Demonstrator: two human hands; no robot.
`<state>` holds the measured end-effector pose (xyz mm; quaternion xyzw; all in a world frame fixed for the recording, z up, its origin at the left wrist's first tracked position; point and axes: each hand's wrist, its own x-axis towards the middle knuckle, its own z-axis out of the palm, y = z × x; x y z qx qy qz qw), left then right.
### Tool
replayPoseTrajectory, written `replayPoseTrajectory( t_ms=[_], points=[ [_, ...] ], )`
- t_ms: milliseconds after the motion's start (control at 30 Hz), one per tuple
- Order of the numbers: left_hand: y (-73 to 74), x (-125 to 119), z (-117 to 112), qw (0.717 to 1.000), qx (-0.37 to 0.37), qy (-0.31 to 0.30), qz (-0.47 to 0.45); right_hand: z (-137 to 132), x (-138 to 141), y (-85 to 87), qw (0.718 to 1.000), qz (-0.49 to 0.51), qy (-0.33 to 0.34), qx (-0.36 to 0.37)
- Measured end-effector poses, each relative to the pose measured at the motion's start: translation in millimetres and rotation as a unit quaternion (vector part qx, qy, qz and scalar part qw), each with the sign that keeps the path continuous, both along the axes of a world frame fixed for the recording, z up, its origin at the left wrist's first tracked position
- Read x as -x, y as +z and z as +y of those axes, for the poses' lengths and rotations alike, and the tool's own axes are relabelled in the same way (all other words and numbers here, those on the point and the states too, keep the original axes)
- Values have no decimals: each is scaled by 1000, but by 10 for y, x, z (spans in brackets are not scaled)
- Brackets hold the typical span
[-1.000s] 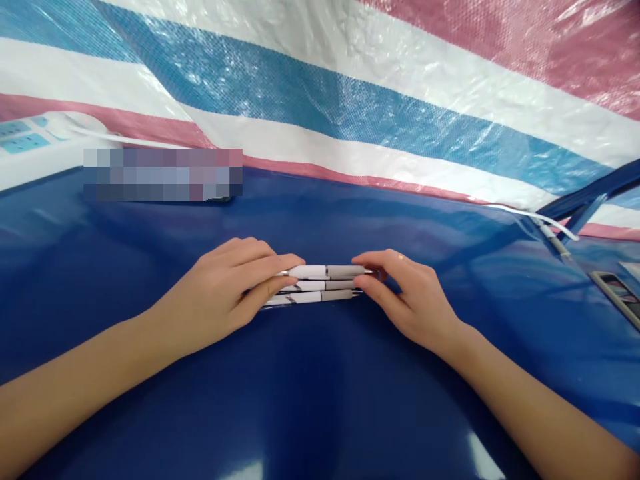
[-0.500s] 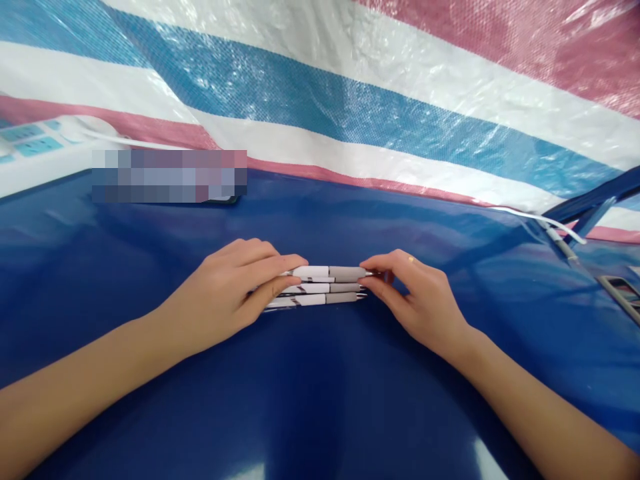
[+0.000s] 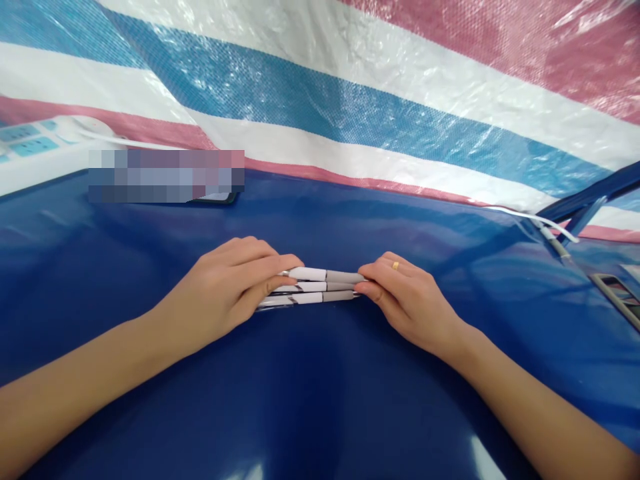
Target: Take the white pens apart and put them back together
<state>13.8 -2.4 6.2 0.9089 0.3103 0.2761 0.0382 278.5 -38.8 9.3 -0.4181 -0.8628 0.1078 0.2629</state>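
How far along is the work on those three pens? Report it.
Done: three white-and-grey pens lie side by side, aligned, on the glossy blue sheet. In hand: the left hand grips their left ends, the right hand their right ends. Left: probably just letting go, though this view can't confirm that.

Striped blue, white and pink tarpaulin (image 3: 350,100) hangs behind a glossy navy sheet (image 3: 150,267), a power strip (image 3: 35,150) at left

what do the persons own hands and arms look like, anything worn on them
Both are bare: the left hand and right hand wear no gloves, and the left forearm and right forearm show no sleeves, watch or bracelet. The only thing worn is a thin gold ring on one finger of the right hand.
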Motion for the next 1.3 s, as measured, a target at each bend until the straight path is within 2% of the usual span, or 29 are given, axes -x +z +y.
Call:
replayPoseTrajectory(
  t_ms=[133, 267, 367, 500, 567, 767, 933, 1067, 1300],
  points=[
    [42, 1, -27, 1000, -28, 0, 7, -19, 1, 53, 999, 15, 7, 37],
    [-8, -3, -40, 999, -44, 17, 13, -7, -5, 48, 997, 46, -19, 66],
    [-79, -11, -9, 999, -10, 37, 15, 37, -14, -8, 995, 44, -56, 65],
    [-122, -10, 50, 993, 70, 96, 6, 96, -32, -84, 991, 27, -110, 66],
    [-128, -4, 62, 991, 96, 95, 7, 114, -43, -110, 990, 16, -122, 64],
    [-92, 17, 36, 990, 120, 68, 36, 112, -51, -113, 991, -9, -111, 81],
    [-22, 37, 5, 987, 128, 16, 100, 46, -26, -68, 991, -45, -74, 98],
    [-41, 49, 5, 989, 99, 15, 109, 11, -10, -83, 994, -64, -45, 78],
    [-98, -22, 7, 990, 91, 36, 100, 26, 1, -90, 993, -59, -64, 80]
  ],
)
